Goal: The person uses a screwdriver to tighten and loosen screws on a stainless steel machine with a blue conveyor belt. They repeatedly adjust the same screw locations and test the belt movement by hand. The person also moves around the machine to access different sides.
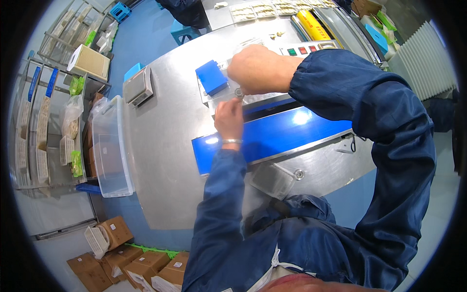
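A tabletop machine with a blue conveyor belt (pixel 272 135) lies across the metal table, a blue box-shaped block (pixel 211 78) at its left end. My left hand (pixel 228 118) reaches up over the belt with its fingers closed, their tips at a small round metal part (pixel 238 92). What those fingers grip is too small to make out. From the right, my right hand (pixel 255 70) bends over the machine just beyond, curled with the knuckles up. Its fingertips are hidden, and so is whatever they hold. The round part sits between the two hands.
A small scale-like device (pixel 138 86) stands on the table's left side. By the near edge lie a clear plastic container (pixel 272 180) and a metal ring (pixel 298 173). Colored buttons (pixel 302 50) and a yellow roll (pixel 313 25) are beyond my right hand. A clear bin (pixel 112 151) stands left.
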{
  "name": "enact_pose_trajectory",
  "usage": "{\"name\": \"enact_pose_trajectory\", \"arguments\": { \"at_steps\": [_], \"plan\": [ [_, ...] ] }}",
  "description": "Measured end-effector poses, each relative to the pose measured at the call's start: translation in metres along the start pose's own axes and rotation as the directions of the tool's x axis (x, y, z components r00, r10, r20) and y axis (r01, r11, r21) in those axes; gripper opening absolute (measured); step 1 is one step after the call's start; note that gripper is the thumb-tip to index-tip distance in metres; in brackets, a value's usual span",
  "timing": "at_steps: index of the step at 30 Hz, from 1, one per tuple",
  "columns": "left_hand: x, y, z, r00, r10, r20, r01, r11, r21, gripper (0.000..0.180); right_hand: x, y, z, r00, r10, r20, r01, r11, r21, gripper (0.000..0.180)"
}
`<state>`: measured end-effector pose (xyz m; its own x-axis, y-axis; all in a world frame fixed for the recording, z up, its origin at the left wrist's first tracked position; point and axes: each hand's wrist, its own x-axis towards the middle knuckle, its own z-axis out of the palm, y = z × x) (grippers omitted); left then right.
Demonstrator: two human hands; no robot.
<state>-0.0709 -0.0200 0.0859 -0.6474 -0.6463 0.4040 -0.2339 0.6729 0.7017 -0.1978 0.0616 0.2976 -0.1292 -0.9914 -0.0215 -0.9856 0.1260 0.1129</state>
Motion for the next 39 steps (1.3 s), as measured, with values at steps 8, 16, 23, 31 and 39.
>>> {"name": "enact_pose_trajectory", "arguments": {
  "at_steps": [8,16,23,31,39],
  "plan": [
    [0.002,0.004,0.003,0.989,0.102,-0.105,-0.092,0.992,0.090,0.014,0.002,-0.009,-0.013,0.989,0.103,0.103,-0.115,0.986,0.120,0.015],
    [0.001,0.007,0.003,0.992,0.107,-0.070,-0.099,0.989,0.110,0.007,-0.019,-0.008,-0.024,0.991,-0.125,-0.048,0.132,0.972,0.192,0.025],
    [-0.002,0.012,0.005,0.993,0.078,-0.083,-0.067,0.989,0.131,0.008,-0.024,0.000,-0.024,0.998,-0.053,-0.027,0.058,0.963,0.261,0.017],
    [-0.005,0.025,-0.002,0.993,0.044,-0.108,-0.041,0.999,0.026,0.016,-0.011,-0.002,0.001,0.969,0.063,-0.239,0.009,0.957,0.290,0.020],
    [-0.002,0.031,-0.001,0.996,-0.005,-0.088,0.007,1.000,0.021,0.020,-0.011,-0.007,0.005,0.949,0.204,-0.240,-0.117,0.936,0.331,0.024]
  ]
}}
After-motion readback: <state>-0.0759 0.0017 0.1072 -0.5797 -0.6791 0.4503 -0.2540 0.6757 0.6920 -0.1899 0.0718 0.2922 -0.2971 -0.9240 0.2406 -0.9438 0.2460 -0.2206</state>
